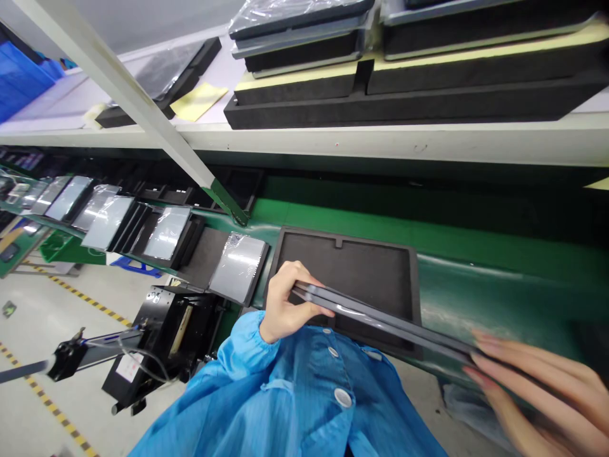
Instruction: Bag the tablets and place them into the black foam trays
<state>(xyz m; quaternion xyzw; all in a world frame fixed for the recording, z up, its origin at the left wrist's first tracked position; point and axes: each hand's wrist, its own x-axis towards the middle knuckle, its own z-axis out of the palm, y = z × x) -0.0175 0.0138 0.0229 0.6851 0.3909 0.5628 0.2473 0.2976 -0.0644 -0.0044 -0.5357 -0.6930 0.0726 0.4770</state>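
A thin, flat grey panel [380, 317] is held nearly edge-on in front of my chest, and two layers show along its edge. My left hand [288, 301] pinches its left end, thumb below and fingers above. At the other end my right hand [537, 387], smeared by motion, has fingers on both sides of the panel. The panel's broad faces are mostly hidden, so its exact kind cannot be made out. Beneath it, a black foam tray [347, 266] with a raised rim and a small notch lies on the green conveyor belt.
To the left, film-wrapped panels [240, 266] sit in a row on black trays along the belt [485, 285]. A white shelf [304, 139] above carries black foam blocks [380, 101] and wrapped panels. A slanted post [157, 127] crosses the left side, above a black machine [157, 336].
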